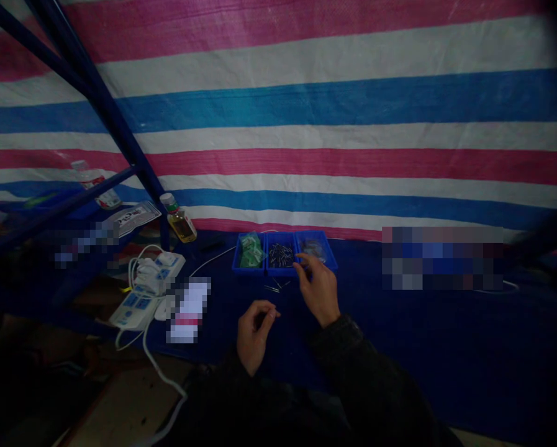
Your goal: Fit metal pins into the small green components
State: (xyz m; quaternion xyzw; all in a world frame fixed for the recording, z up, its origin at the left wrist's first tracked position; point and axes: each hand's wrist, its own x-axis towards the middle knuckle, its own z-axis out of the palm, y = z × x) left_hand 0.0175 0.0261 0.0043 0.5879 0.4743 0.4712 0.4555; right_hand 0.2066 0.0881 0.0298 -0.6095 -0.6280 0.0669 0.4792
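I log the left hand (254,335): fingers pinched, any hold unclear. Right hand (318,290): half open, apparently empty, beside blue parts trays (249,271) kept within reach.

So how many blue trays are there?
3, side by side: the left tray holds green packets, the middle tray dark pins, the right tray something too dim to tell.

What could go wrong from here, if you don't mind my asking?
The loose metal pieces on the dark blue cloth could get lost against it in this dim light. The right hand, right beside the blue trays, might knock them. The bottle of yellow liquid, if tipped, might wet the white power strip.
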